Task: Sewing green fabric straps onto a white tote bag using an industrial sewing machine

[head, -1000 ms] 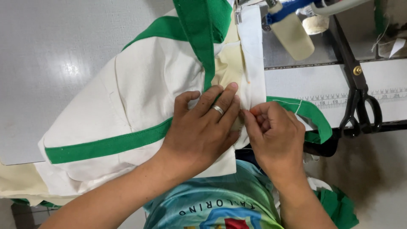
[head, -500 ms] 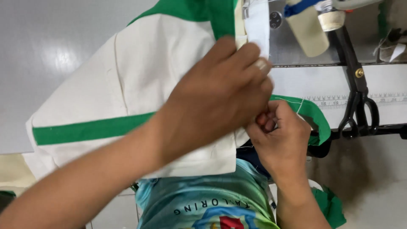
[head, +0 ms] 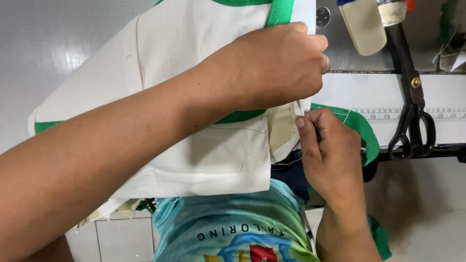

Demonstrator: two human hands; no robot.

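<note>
The cream cloth with green bands (head: 184, 97) lies spread on the table (head: 58, 43), its near edge hanging toward the person's lap. The left hand (head: 272, 65) reaches over it, fingers curled onto the upper edge beside the green strap (head: 280, 12). Just below the cloth's right edge, the right hand (head: 330, 150) pinches a fine thread. It looks like a trimming or seam-checking step; the scissors (head: 412, 106), well right of the cloth, would suit next.
</note>
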